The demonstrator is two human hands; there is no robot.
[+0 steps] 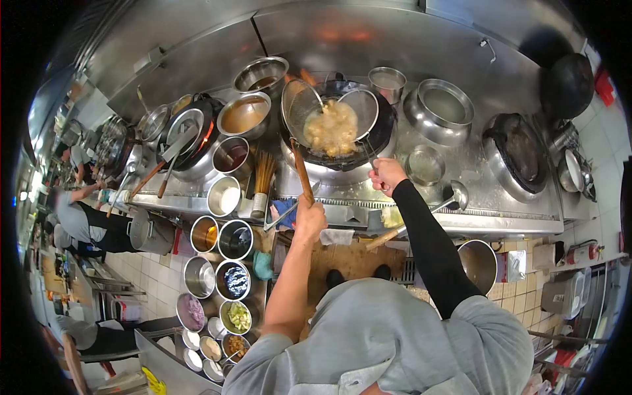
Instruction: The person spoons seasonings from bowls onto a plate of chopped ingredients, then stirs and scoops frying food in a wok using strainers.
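Note:
My left hand (310,217) is wrapped around the wooden handle of a large mesh strainer (296,99), which leans over the left side of a black wok (388,128). Pinched in my right hand (387,176) is the thin handle of a smaller wire strainer (364,107), its round head over the wok's right side. Golden pieces of food (332,130) bubble in pale, foamy liquid between the two strainer heads. Whether either strainer touches the food I cannot tell. Orange flames (307,76) show behind the wok.
Steel bowls of sauce (245,115) and a bamboo brush (264,174) stand left of the wok. Several ingredient tubs (236,316) line my left side. A ladle (459,194) rests on the right edge, near a steel pot (440,115). Other people (82,220) work at far left.

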